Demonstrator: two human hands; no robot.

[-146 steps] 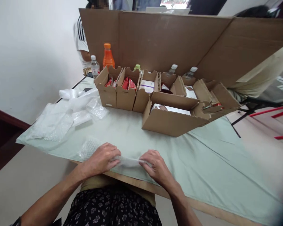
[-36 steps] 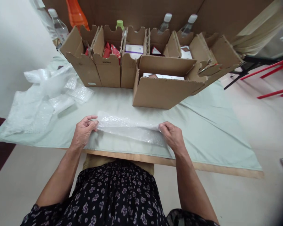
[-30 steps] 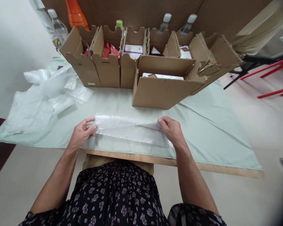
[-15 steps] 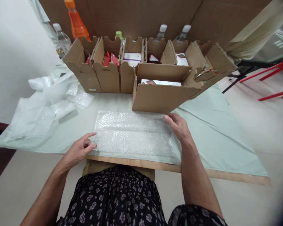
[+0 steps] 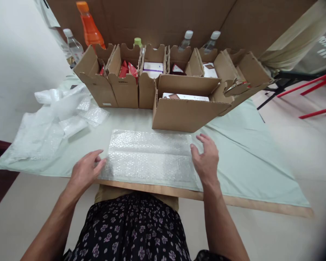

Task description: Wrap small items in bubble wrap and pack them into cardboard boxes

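Observation:
A clear sheet of bubble wrap (image 5: 152, 156) lies flat on the pale green cloth in front of me, with a crease running across its width. At its left edge is my left hand (image 5: 87, 167), thumb and fingers apart and nothing in them. My right hand (image 5: 206, 156) is by the sheet's right edge, fingers spread and holding nothing. I cannot tell whether either hand touches the plastic. Just beyond the sheet stands a cardboard box (image 5: 190, 114), which has a white carton (image 5: 188, 97) inside.
A row of open cardboard bins (image 5: 125, 90) holds red packets and cartons. Behind them stand an orange bottle (image 5: 92, 30) and several clear bottles. Loose bubble wrap pieces (image 5: 43, 127) are heaped at the left. The table's wooden edge (image 5: 157, 188) is near my body.
My right hand has drawn back from the sheet's upper right corner toward me, its fingers spreading. My left hand has shifted slightly left. The sheet lies nearly as before.

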